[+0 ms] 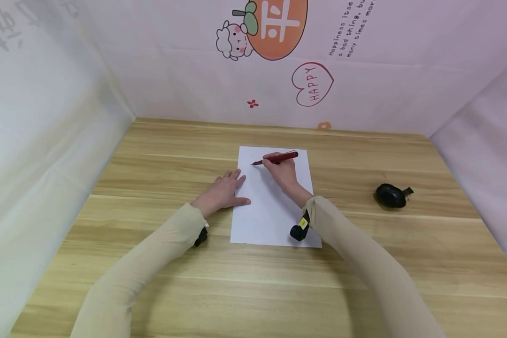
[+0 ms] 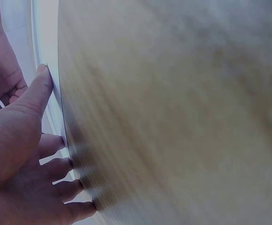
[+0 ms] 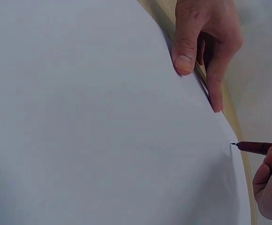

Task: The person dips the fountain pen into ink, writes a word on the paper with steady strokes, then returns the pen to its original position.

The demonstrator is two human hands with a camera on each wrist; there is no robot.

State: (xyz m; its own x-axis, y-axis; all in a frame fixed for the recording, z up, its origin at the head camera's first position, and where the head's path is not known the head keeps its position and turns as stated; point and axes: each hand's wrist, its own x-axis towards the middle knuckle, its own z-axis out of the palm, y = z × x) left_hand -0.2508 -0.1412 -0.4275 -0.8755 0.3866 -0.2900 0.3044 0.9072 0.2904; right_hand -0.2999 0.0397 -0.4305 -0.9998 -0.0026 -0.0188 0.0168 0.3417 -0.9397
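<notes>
A white sheet of paper [image 1: 259, 220] lies on the wooden table. My right hand [image 1: 284, 173] pinches a dark red pen [image 1: 285, 157] over the upper part of the sheet. In the right wrist view the pen [image 3: 255, 147] has a pointed nib, which meets the paper near its edge; a short dark mark shows at the tip. Along the sheet's left edge rests my left hand [image 1: 221, 192], its fingers spread and thumb out. The left wrist view shows the left thumb [image 2: 40, 91] and fingertips at the paper's edge.
To the right on the table [image 1: 173, 281] sits a rounded black object [image 1: 390, 195] with a short tab. A white printed cloth [image 1: 186, 84] hangs behind the table, and pale cloth walls [image 1: 46, 141] stand at both sides. A small black camera [image 1: 297, 232] hangs at my right wrist.
</notes>
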